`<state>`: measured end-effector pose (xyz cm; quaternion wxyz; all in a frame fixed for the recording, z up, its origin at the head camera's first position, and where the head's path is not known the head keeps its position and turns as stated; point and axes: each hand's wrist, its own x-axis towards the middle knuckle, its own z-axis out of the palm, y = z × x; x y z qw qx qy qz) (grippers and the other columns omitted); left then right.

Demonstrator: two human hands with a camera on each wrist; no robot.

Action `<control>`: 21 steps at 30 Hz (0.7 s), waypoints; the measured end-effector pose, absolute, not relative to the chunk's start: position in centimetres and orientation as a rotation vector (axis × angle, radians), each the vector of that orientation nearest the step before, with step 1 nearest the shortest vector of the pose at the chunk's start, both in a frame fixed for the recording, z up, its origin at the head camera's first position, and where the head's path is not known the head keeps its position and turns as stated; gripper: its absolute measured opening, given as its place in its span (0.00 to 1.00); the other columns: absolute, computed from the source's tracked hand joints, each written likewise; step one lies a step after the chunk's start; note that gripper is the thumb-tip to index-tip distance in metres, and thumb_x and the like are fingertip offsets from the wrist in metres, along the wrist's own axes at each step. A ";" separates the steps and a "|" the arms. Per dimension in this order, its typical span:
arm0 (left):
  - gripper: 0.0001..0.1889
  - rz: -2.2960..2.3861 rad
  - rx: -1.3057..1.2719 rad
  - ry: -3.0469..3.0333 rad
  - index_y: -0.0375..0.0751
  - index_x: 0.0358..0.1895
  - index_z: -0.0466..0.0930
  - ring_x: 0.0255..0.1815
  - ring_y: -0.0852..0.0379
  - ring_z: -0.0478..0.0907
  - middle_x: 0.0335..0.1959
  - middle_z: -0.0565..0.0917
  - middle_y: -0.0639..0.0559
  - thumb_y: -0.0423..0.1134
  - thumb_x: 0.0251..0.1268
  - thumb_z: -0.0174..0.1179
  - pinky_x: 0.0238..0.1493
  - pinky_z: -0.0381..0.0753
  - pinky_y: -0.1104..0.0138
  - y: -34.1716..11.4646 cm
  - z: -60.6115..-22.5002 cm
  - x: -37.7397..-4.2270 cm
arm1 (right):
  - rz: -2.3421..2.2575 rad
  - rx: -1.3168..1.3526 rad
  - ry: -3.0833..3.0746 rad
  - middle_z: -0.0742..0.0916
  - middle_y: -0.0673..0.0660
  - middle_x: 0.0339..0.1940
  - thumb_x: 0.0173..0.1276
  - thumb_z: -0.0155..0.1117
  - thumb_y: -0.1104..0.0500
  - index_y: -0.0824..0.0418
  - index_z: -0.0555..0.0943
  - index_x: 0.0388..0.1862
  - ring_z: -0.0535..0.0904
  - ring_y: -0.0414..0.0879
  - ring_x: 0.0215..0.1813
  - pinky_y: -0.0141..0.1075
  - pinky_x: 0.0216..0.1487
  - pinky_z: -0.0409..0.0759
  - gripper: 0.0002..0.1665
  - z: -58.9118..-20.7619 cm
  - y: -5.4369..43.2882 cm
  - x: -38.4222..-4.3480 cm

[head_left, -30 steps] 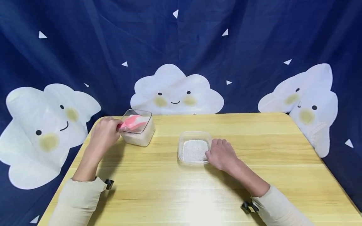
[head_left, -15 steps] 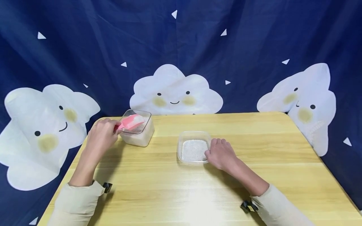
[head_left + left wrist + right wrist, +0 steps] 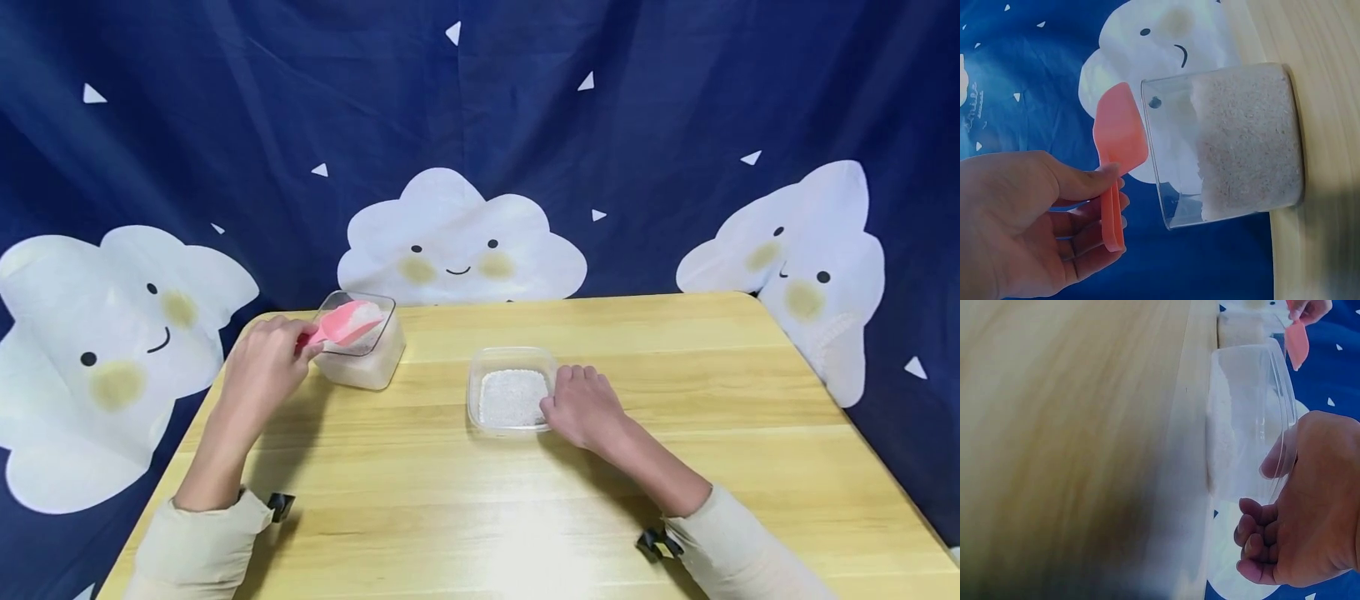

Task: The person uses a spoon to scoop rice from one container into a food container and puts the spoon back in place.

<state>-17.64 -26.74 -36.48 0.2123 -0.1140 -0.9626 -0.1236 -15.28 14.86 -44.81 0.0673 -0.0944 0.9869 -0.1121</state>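
Observation:
My left hand (image 3: 262,367) grips the handle of a pink scoop (image 3: 345,323) between thumb and fingers. White grains that look like rice lie in the scoop's bowl. It hovers over the mouth of a tall clear square container (image 3: 375,367), out of the grains below. In the left wrist view the scoop (image 3: 1121,128) is just outside the rim, and rice (image 3: 1247,137) fills much of the container. My right hand (image 3: 585,407) holds the right side of a low clear plastic tub (image 3: 480,367) by its wall, fingers curled. A layer of white grains (image 3: 513,398) covers the tub's bottom.
Both containers stand on a light wooden table (image 3: 420,500), the tall one near the back left corner. Behind the table hangs a dark blue curtain (image 3: 525,100) with smiling clouds. Black clips (image 3: 281,506) are at the sleeve cuffs.
The scoop has risen from inside the tall container to above its rim, carrying white grains, and has shifted slightly left. My right hand stays on the tub. The head view has shifted slightly.

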 end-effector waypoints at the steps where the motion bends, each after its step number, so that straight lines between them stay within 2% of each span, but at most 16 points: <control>1: 0.07 -0.349 -0.308 -2.676 0.36 0.42 0.87 0.42 0.35 0.82 0.36 0.87 0.36 0.34 0.64 0.70 0.42 0.76 0.43 -26.6 -36.4 -17.5 | -0.336 -0.286 2.977 0.79 0.63 0.39 0.71 0.47 0.51 0.69 0.72 0.41 0.74 0.59 0.46 0.53 0.54 0.74 0.20 -44.8 14.8 -15.3; 16: 0.11 -0.425 -0.331 -2.709 0.34 0.47 0.86 0.50 0.33 0.82 0.46 0.87 0.35 0.35 0.64 0.69 0.46 0.78 0.39 -25.0 -35.8 -16.0 | -0.332 -0.292 2.972 0.80 0.65 0.42 0.70 0.46 0.51 0.70 0.73 0.42 0.74 0.59 0.46 0.53 0.54 0.74 0.21 -44.7 14.7 -15.3; 21: 0.11 -0.439 -0.366 -2.692 0.34 0.47 0.87 0.50 0.36 0.82 0.46 0.88 0.37 0.34 0.64 0.70 0.46 0.80 0.41 -23.9 -36.0 -15.7 | -0.323 -0.295 2.966 0.80 0.65 0.43 0.71 0.46 0.51 0.71 0.73 0.44 0.74 0.60 0.48 0.54 0.56 0.74 0.22 -44.6 14.7 -15.4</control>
